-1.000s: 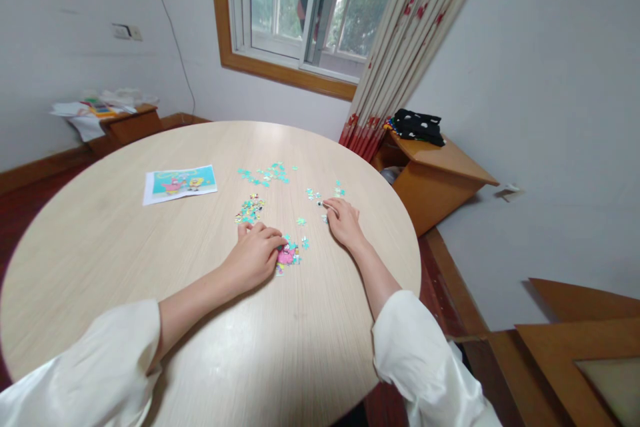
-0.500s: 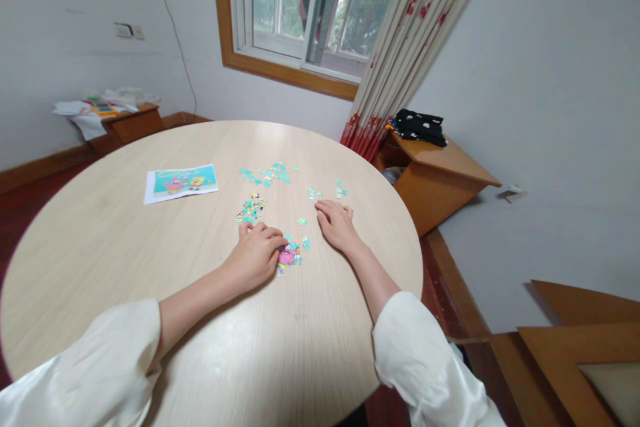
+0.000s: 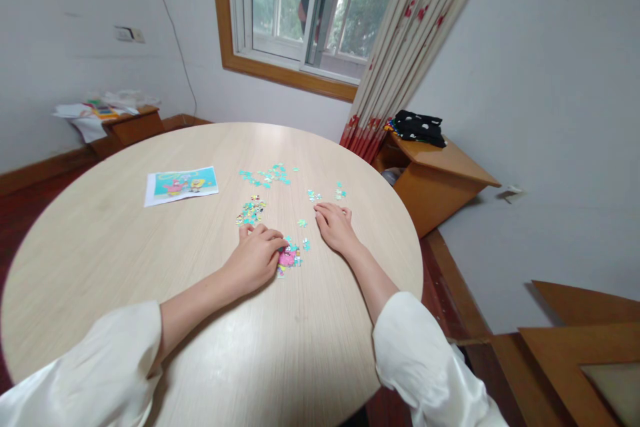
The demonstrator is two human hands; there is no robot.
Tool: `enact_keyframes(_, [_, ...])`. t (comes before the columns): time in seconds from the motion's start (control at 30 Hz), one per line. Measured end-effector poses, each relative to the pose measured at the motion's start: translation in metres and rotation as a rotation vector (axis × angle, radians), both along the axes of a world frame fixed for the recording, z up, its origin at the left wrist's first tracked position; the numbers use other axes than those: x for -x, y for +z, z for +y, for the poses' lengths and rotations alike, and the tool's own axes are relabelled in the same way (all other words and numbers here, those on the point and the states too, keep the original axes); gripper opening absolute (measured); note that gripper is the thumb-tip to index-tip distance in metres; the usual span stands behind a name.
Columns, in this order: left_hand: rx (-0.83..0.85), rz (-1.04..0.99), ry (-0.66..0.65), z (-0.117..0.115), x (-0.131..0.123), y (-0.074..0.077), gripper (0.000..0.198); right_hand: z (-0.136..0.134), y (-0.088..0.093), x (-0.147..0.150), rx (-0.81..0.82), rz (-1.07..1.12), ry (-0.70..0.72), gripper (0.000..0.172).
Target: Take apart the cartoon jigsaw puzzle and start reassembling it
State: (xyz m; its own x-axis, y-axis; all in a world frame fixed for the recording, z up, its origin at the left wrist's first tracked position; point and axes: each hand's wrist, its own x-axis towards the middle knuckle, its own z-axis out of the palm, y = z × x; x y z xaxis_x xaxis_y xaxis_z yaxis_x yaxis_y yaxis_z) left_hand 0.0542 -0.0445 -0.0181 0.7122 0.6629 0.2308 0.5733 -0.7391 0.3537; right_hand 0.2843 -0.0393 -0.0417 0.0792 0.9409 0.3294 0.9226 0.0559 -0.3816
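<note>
A partly joined jigsaw puzzle (image 3: 289, 258) with a pink figure lies on the table in front of me. My left hand (image 3: 256, 256) rests palm down at its left side, fingers apart, with the fingertips nearest the puzzle touching its upper left edge. To the right, my right hand (image 3: 336, 225) lies on the tabletop with its fingers stretched out and nothing visible in it. Between the hands are a loose green puzzle piece (image 3: 303, 223) and a small blue one (image 3: 307, 244). Just past my right fingertips sit a few more pieces (image 3: 314, 195).
Beyond my left hand is a pile of mixed pieces (image 3: 251, 211), with scattered turquoise pieces (image 3: 267, 177) farther back. A printed reference picture (image 3: 183, 185) lies on the left of the round table (image 3: 100, 247). A wooden cabinet (image 3: 440, 173) stands past the right edge.
</note>
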Motion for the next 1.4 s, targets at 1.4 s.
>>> enact_keyframes(1.4, [0.002,0.004,0.004,-0.001,-0.001,0.003,0.034,0.020,0.023,0.032,-0.059,-0.038,0.107,0.019])
